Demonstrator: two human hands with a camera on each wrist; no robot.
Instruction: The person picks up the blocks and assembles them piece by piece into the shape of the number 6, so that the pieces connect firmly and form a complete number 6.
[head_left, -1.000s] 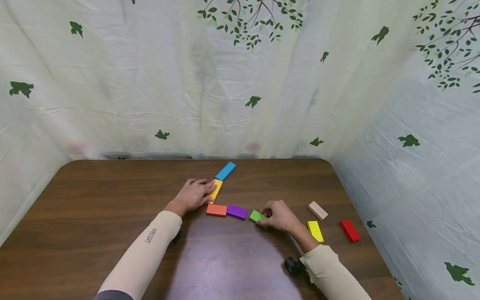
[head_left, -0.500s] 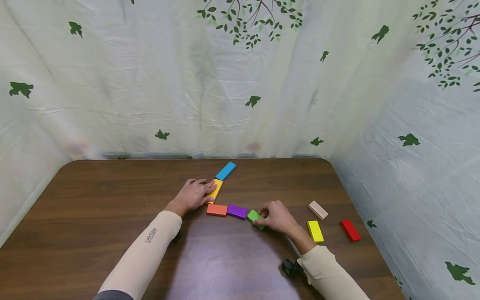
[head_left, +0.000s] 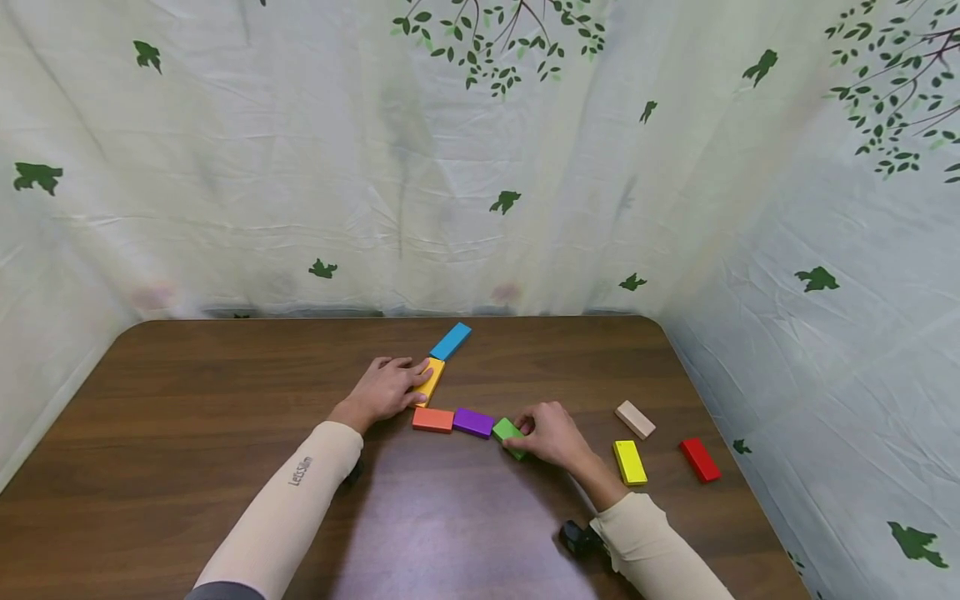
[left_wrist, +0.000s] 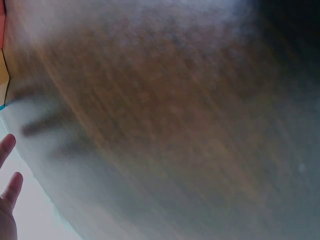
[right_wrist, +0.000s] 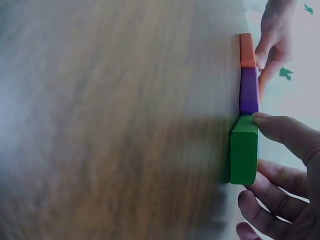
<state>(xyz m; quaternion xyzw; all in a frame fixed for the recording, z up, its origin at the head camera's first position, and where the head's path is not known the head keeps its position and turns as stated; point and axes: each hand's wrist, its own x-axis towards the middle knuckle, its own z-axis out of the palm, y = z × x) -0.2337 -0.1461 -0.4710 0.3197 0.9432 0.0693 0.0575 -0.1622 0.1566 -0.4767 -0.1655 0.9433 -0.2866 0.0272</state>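
Observation:
My right hand (head_left: 553, 435) pinches a green block (head_left: 507, 437) between thumb and fingers. In the right wrist view the green block (right_wrist: 243, 157) lies against the end of the purple block (right_wrist: 249, 90), angled to it. To the left of the purple block comes an orange-red block (head_left: 432, 420). My left hand (head_left: 384, 388) rests on a yellow-orange block (head_left: 432, 380), its fingertips over the top and thumb near the lower end. A blue block (head_left: 451, 341) continues from that block's far end. The left wrist view shows only two straight fingers (left_wrist: 12, 190) of this hand.
At the right of the brown wooden table (head_left: 225, 383) lie a pale wood block (head_left: 635, 420), a bright yellow block (head_left: 630, 462) and a red block (head_left: 701, 460). A white curtain (head_left: 337, 167) with leaf prints hangs behind the table's far edge.
My right hand has slid the green block left, closing the gap to the purple block, and turned it slightly. The left hand and the other blocks stay put.

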